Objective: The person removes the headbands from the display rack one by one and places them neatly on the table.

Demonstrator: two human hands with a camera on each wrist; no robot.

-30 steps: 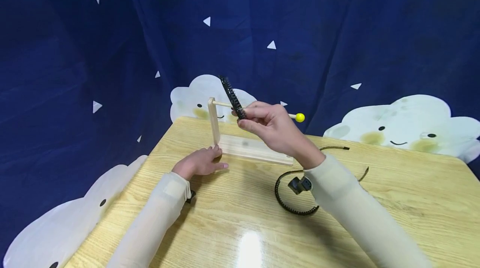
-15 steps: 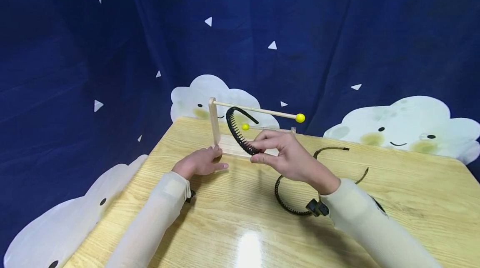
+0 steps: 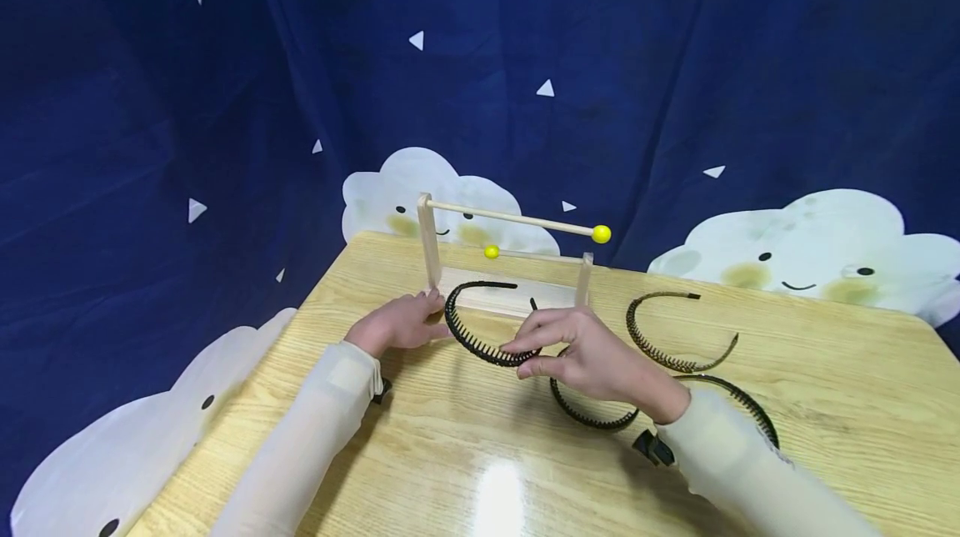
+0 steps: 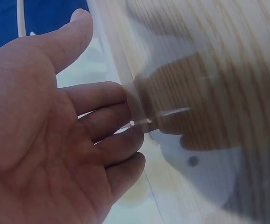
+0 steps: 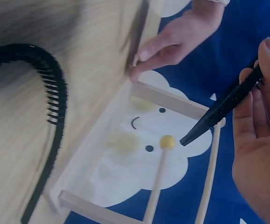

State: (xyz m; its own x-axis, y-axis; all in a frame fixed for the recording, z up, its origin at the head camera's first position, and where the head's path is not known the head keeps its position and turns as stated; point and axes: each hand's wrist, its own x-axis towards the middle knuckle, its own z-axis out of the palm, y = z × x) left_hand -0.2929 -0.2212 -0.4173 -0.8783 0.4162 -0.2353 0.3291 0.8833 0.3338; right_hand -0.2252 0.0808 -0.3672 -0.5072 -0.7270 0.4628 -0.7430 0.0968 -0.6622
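Observation:
A black toothed headband [image 3: 467,338] is pinched between the thumb and fingers of my right hand [image 3: 592,358]. The hand holds it at its curved middle, above the table in front of the wooden stand [image 3: 429,245], with both ends pointing away. In the right wrist view, one end of the headband [image 5: 219,109] appears near the stand's rods. My left hand [image 3: 397,322] rests at the stand's left end. In the left wrist view, that hand's loosely bent fingers [image 4: 121,147] touch the stand's edge, its thumb spread apart.
Two rods, an upper rod [image 3: 517,218] and a lower rod [image 3: 540,257], end in yellow balls. On the table [image 3: 420,470] lie a brown headband [image 3: 660,358], a dark headband [image 3: 592,422] partly behind the right hand, and another [image 3: 753,408] partly under the right sleeve.
My right hand has lowered the black headband from rod height toward the table and slightly right, turning it so its curve lies flatter. My left hand has stayed by the stand.

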